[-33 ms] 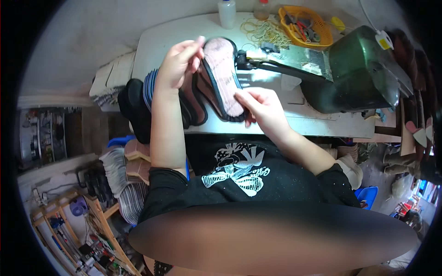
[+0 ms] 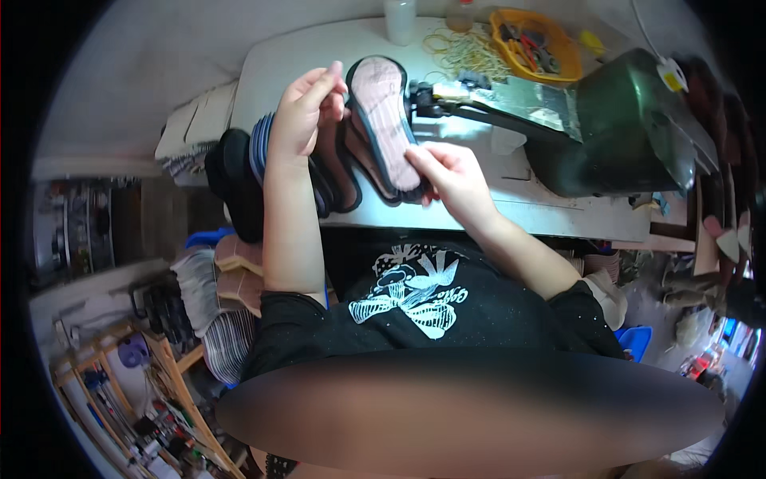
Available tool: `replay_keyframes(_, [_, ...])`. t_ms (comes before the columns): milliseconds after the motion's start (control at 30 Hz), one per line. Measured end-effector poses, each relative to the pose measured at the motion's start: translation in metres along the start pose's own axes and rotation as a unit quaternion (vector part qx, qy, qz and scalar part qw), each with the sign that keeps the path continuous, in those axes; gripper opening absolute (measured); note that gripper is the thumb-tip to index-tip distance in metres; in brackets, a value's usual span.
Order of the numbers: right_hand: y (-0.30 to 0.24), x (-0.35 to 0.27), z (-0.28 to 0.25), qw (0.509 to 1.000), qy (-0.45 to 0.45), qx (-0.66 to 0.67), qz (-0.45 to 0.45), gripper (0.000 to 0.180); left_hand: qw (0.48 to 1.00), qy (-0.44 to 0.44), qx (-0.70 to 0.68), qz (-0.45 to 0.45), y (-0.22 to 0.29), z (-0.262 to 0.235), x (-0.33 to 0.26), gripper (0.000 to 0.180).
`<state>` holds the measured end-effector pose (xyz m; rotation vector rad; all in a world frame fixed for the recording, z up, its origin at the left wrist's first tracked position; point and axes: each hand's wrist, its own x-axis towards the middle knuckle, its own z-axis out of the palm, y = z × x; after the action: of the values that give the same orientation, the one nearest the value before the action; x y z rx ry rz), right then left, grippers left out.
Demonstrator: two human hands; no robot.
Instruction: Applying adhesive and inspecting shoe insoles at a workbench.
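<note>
A shoe sole (image 2: 383,120) with a pale pink face and a dark rim is held up over the table, tilted lengthwise. My right hand (image 2: 447,172) pinches its lower end, thumb on the pink face and fingers behind. My left hand (image 2: 311,112) is raised beside the upper end, fingers curled in and thumb close to them. Whether a small thing sits between those fingers cannot be made out. Behind and left of the sole stand more dark-rimmed soles (image 2: 339,172) in a row, partly hidden by my left forearm.
A green machine (image 2: 614,128) reaches a dark arm (image 2: 503,120) toward the sole. Behind lie a pile of pale bands (image 2: 459,54), an orange basket (image 2: 570,70) of tools and a whitish bottle (image 2: 400,24). Black soles (image 2: 235,176) and pale stacked sheets (image 2: 195,120) sit left.
The sole has turned slightly, its face more toward me and its upper end higher. My left hand has shifted a little left, leaving a gap between thumb and rim.
</note>
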<state>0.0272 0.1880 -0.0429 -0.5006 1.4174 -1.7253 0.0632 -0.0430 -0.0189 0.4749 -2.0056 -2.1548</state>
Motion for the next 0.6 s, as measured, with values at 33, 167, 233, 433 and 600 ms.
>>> replay_keyframes(33, [0.019,0.019,-0.006,0.999,0.005,-0.029,0.034,0.031,0.99,0.115,-0.044,0.072,-0.011,-0.009,-0.011,0.027])
replay_keyframes(167, [0.044,0.025,-0.001,0.829,0.043,-0.547,-0.11,0.047,0.887,0.24,0.395,0.008,-0.067,-0.033,-0.054,0.044])
replay_keyframes(233, [0.013,0.005,0.032,0.902,-0.054,-0.425,-0.051,0.043,0.797,0.254,0.547,-0.032,-0.085,-0.022,-0.083,0.057])
replay_keyframes(433, [0.099,0.061,0.044,0.803,-0.127,-0.574,-0.095,0.029,0.788,0.222,0.562,-0.119,-0.101,0.001,-0.092,0.065])
replay_keyframes(600, [0.104,0.06,0.058,0.868,-0.154,-0.472,-0.026,0.038,0.796,0.221,0.559,-0.076,-0.115,-0.006,-0.1,0.062])
